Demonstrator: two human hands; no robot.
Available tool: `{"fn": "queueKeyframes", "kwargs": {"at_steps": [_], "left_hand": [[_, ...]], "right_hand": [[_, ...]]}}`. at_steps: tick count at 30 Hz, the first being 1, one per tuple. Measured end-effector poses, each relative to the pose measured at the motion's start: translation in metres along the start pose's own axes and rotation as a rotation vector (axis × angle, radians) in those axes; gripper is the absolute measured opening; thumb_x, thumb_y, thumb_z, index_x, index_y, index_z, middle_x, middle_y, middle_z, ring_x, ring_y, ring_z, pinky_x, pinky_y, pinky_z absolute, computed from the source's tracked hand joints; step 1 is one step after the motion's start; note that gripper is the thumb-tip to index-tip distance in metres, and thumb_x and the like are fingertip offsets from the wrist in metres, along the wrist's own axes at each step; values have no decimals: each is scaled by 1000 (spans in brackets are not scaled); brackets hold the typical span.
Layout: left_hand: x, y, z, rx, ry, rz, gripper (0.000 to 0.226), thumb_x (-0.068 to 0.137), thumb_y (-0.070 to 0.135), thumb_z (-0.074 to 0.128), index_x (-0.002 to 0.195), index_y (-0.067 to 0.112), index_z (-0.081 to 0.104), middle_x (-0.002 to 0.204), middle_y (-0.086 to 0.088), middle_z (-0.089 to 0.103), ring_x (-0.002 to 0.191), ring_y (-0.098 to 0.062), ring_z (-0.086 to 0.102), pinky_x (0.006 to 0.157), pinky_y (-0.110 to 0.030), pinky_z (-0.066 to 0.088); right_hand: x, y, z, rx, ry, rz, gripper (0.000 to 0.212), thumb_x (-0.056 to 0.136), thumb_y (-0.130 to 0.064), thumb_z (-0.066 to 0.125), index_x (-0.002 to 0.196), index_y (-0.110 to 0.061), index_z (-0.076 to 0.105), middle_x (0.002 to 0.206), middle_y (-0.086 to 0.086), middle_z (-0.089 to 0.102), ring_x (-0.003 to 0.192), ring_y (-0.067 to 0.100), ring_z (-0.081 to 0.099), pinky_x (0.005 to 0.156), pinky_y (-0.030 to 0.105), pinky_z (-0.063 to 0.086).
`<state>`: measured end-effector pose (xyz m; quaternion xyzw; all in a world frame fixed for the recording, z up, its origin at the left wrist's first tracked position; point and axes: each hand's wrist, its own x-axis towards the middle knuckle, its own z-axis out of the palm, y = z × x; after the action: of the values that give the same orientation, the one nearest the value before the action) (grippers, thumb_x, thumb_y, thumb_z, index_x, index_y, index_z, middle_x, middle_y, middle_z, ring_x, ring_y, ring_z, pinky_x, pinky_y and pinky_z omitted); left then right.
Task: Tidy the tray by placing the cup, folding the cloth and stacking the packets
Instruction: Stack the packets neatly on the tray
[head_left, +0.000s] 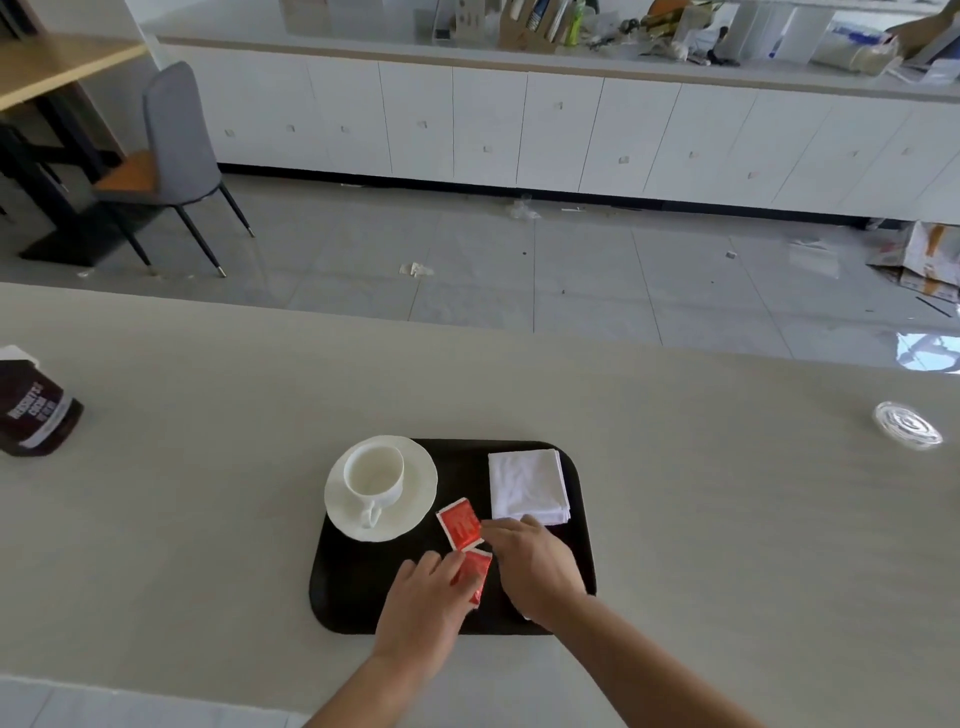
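Note:
A black tray (358, 577) lies on the pale counter. At its far left a white cup (374, 474) stands upright on a white saucer (415, 496). A folded white cloth (529, 486) rests at the tray's far right. One red packet (460, 524) lies flat in the middle, and my right hand (532, 564) touches its right edge with the fingertips. A second red packet (475, 571) sits just nearer, pinched at its left side by my left hand (423, 605).
A dark brown bottle (34, 410) lies at the counter's left edge. A clear plastic lid (906, 431) sits far right. Beyond the counter are tiled floor, a grey chair (171, 156) and white cabinets.

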<state>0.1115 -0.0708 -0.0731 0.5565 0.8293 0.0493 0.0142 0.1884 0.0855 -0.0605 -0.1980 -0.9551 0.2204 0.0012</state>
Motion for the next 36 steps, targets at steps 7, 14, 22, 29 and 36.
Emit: {"fn": "queueKeyframes", "kwargs": {"at_steps": [7, 14, 22, 29, 36], "left_hand": [[-18, -11, 2, -30, 16, -82, 54, 68, 30, 77, 119, 28, 58, 100, 6, 65, 78, -19, 59, 61, -34, 50], [-15, -13, -2, -367, 68, -303, 24, 76, 37, 75, 92, 24, 63, 83, 9, 55, 73, -9, 52, 60, -23, 49], [-3, 3, -2, -235, -89, -382, 48, 73, 62, 67, 106, 29, 58, 95, 8, 46, 84, -9, 43, 76, -22, 45], [-3, 6, -1, -202, -59, -346, 31, 83, 46, 58, 109, 28, 58, 92, 6, 47, 82, -9, 43, 77, -21, 46], [5, 6, -15, -150, -119, -254, 20, 66, 29, 75, 70, 14, 62, 67, -1, 55, 58, -15, 52, 47, -24, 38]], "right_hand": [[24, -14, 5, -103, -142, -117, 38, 92, -12, 54, 127, -28, 53, 130, -9, 59, 105, 22, 59, 65, 32, 48], [-12, 9, 10, 0, -41, -55, 34, 96, -14, 49, 117, -35, 65, 112, -13, 69, 97, 13, 60, 61, 24, 42], [-5, -10, 3, -71, -79, -43, 19, 91, -34, 58, 110, -31, 62, 119, -15, 61, 107, 11, 55, 67, 28, 53], [-20, -4, 6, -64, -116, -113, 32, 84, -37, 68, 115, -30, 66, 121, -17, 61, 101, 13, 45, 71, 28, 50], [-16, -12, 8, -43, 96, -113, 8, 77, -7, 64, 79, -16, 63, 81, -3, 64, 78, 19, 59, 55, 26, 42]]}}
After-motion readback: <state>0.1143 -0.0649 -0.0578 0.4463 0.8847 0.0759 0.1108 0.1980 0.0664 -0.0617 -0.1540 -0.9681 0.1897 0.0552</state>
